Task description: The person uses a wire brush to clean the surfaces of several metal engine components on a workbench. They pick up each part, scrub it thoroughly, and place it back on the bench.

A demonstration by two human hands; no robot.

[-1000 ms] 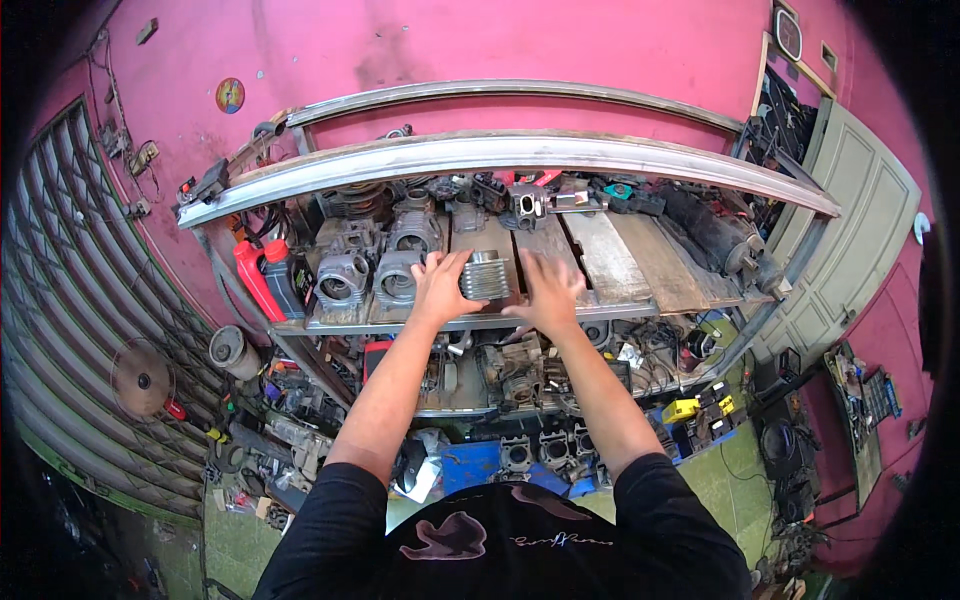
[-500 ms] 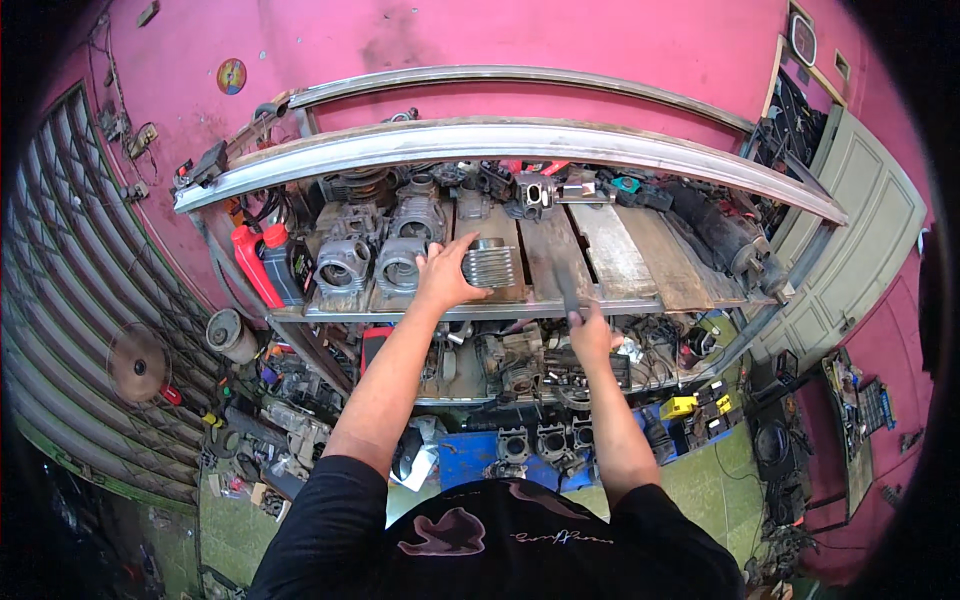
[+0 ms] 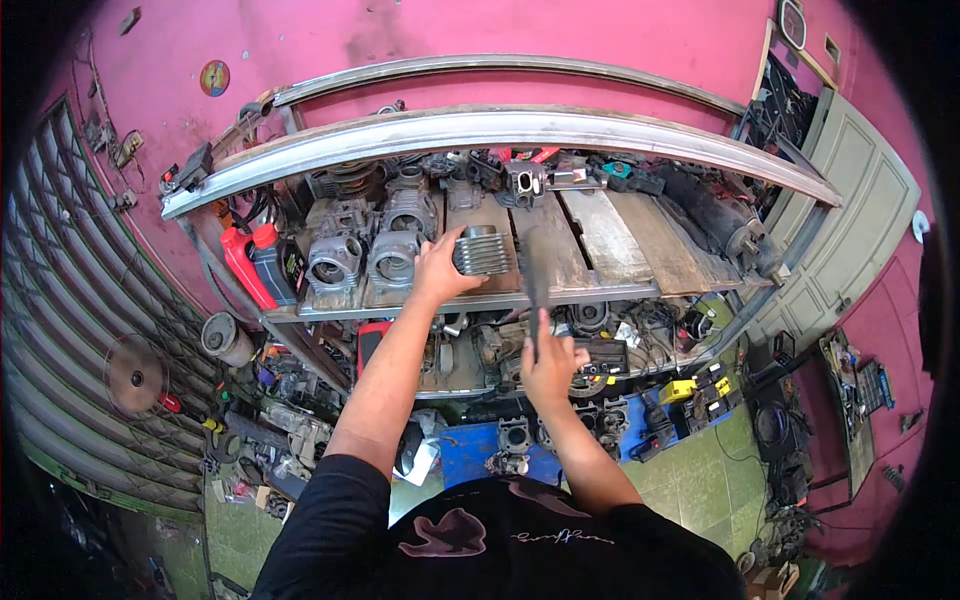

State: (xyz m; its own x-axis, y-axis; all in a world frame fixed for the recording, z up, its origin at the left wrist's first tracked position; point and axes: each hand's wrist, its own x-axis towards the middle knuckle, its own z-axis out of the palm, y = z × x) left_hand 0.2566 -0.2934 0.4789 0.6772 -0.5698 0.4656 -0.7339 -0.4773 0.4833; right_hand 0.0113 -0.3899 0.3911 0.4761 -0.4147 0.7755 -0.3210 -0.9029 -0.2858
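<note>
My left hand is closed around the left side of a finned metal engine cylinder, which lies on the shelf boards near the front edge. My right hand grips a long dark tool in front of the shelf. Motion smears the tool's upper end, just right of the cylinder, so its kind is unclear; a gap shows between the two. Left of my left hand stand grey engine casings, among them one with a round opening close to my fingers.
Red and black oil bottles stand at the shelf's left end. A metal rail crosses above the shelf. A large dark cylindrical part lies at the right. Engine parts crowd the lower shelf and a blue surface beneath.
My right hand has moved left and nearer to me, bringing the dark tool close beside the cylinder. My left hand keeps its hold. The whole view has shifted slightly.
</note>
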